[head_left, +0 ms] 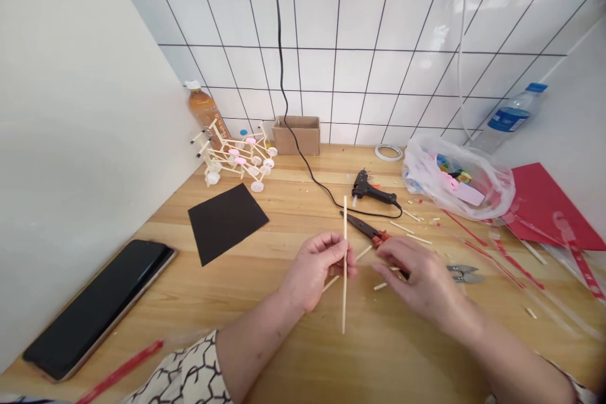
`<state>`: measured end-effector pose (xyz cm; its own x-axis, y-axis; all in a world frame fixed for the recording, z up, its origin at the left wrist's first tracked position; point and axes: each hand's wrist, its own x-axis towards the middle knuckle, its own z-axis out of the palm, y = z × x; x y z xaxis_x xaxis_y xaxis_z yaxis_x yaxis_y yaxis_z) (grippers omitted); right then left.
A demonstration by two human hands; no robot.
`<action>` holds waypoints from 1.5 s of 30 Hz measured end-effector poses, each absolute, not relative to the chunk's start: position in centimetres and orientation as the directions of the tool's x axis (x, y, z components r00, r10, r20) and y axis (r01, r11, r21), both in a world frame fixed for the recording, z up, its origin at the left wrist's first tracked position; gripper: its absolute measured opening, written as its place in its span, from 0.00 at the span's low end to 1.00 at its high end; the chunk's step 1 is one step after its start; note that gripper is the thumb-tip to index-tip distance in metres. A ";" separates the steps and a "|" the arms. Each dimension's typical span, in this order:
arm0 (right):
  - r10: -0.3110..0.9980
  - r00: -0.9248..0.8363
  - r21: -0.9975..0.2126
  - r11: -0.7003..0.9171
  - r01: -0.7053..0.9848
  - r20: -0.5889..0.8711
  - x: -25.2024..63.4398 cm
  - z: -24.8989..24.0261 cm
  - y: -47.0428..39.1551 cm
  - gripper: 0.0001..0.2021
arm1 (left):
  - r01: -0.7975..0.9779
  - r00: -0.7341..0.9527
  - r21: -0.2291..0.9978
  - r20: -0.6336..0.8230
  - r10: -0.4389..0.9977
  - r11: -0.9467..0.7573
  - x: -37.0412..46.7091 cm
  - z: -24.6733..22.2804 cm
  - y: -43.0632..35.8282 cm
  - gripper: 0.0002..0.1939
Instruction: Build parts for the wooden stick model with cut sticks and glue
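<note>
In my left hand [322,265], a thin pale wooden stick [344,303] stands nearly upright, pinched between thumb and fingers. My right hand [421,274] is over the handles of a pair of long-nosed pliers [362,225] with red on the grips. Its fingers curl around the handles, partly hiding them. The dark jaws point left, just behind the stick. Short cut sticks [380,286] lie under and around both hands. Small metal snips [466,273] show beside my right wrist, partly covered.
Behind the pliers lies a black glue gun [374,191] with its cord. A stick-built model [237,158] stands back left near a bottle [206,110]. Also around are black card [227,221], a phone [99,306], a cardboard box [298,137], a tape roll [389,152] and a plastic bag [416,170].
</note>
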<state>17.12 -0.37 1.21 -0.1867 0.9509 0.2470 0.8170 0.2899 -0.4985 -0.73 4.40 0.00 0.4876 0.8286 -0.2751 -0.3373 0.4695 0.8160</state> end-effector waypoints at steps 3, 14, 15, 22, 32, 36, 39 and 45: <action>0.955 -0.178 -0.278 0.242 0.930 0.235 19.4 1.2 0.2 0.07 | -0.352 0.446 0.805 -0.305 0.841 0.478 -1.0 0.1 4.8 0.10; 0.990 -0.141 -0.116 0.137 0.984 -0.022 20.5 -0.4 0.1 0.09 | -0.283 0.428 0.842 -0.318 0.846 0.460 -1.6 0.2 5.6 0.12; 0.990 -0.139 -0.114 0.137 0.984 -0.014 20.4 -0.4 0.1 0.10 | -0.283 0.425 0.843 -0.317 0.848 0.457 -1.7 0.2 5.7 0.12; 0.996 0.010 -0.399 -0.047 0.916 -0.093 20.0 1.2 0.3 0.16 | -0.295 0.358 0.865 -0.294 0.886 0.406 -2.0 0.3 6.2 0.13; 0.892 -0.362 -0.947 -0.314 -0.064 -0.271 19.0 2.4 -0.3 0.10 | -0.348 0.188 0.905 -0.188 0.964 0.244 -3.4 1.7 7.3 0.11; 0.877 -0.381 -0.947 -0.321 -0.008 -0.294 18.9 2.2 -0.3 0.14 | -0.348 0.193 0.906 -0.183 0.964 0.242 -3.4 1.7 7.3 0.11; 0.883 -0.372 -0.958 -0.264 0.110 -0.286 18.8 2.3 -0.7 0.16 | -0.352 0.199 0.901 -0.193 0.961 0.254 -3.4 1.7 7.4 0.11; 0.911 -0.256 -0.907 -0.220 0.360 -0.323 18.5 2.7 -1.8 0.18 | -0.311 0.227 0.908 -0.215 0.950 0.280 -3.4 2.0 7.3 0.11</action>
